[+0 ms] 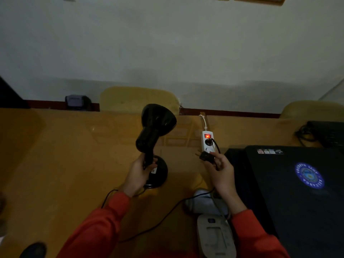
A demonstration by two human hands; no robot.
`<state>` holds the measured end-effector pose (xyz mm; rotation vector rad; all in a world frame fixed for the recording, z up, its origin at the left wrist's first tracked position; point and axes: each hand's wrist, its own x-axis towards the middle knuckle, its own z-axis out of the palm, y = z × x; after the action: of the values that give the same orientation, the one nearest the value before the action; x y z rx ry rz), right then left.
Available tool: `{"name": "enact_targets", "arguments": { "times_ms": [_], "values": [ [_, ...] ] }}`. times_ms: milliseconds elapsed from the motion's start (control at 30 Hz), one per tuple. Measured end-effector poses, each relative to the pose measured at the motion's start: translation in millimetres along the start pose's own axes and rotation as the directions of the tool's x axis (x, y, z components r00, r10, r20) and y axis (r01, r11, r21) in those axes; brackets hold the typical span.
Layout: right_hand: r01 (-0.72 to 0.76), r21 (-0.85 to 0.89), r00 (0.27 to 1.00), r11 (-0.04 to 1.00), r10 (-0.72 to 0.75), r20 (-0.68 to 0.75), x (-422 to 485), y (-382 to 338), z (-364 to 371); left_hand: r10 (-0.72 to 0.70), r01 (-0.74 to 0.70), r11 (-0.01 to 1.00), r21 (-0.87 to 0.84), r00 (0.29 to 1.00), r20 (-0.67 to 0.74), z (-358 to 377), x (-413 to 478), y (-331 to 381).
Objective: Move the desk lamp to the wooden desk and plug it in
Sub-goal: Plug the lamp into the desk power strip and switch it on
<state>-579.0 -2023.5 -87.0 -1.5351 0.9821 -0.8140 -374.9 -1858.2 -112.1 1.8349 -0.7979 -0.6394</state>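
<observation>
While the left hand (138, 171) clamps the top-heavy desk lamp (154, 138) by its stiff neck, the right hand (219, 167) pinches the light plug (204, 156) near the power strip (208, 141).

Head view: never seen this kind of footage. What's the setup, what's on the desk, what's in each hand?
No machine here: a person wears one wide-angle camera on the head, looking down at their own bare hands. The left hand grips the stem of a black desk lamp whose base sits on the wooden desk. The right hand holds the lamp's plug, prongs out, just short of a white power strip with a lit red switch and one plug already in. A closed black laptop lies to the right.
</observation>
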Motion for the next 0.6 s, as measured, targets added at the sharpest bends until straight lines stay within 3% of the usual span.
{"name": "enact_targets", "arguments": {
  "times_ms": [267, 400, 500, 600],
  "values": [
    [-0.03, -0.056, 0.999, 0.998, 0.027, -0.047, 0, 1, -13, -0.055, 0.054, 0.998, -0.03, 0.997, -0.055, 25, -31, -3],
    [-0.121, -0.123, 0.989, 0.985, 0.109, -0.097, 5, 1, -21, -0.11, 0.107, 0.993, -0.043, 0.991, -0.074, 35, -39, -4],
    [-0.165, -0.304, 0.98, 0.938, 0.122, -0.154, 18, -2, -26, -0.111, 0.11, 0.993, -0.034, 0.994, -0.016, 33, -37, -7],
    [-0.085, -0.538, 0.994, 0.839, 0.034, -0.104, 35, -5, -23, -0.108, 0.104, 0.994, 0.035, 0.988, 0.108, 27, -32, -19]
  ]
}}
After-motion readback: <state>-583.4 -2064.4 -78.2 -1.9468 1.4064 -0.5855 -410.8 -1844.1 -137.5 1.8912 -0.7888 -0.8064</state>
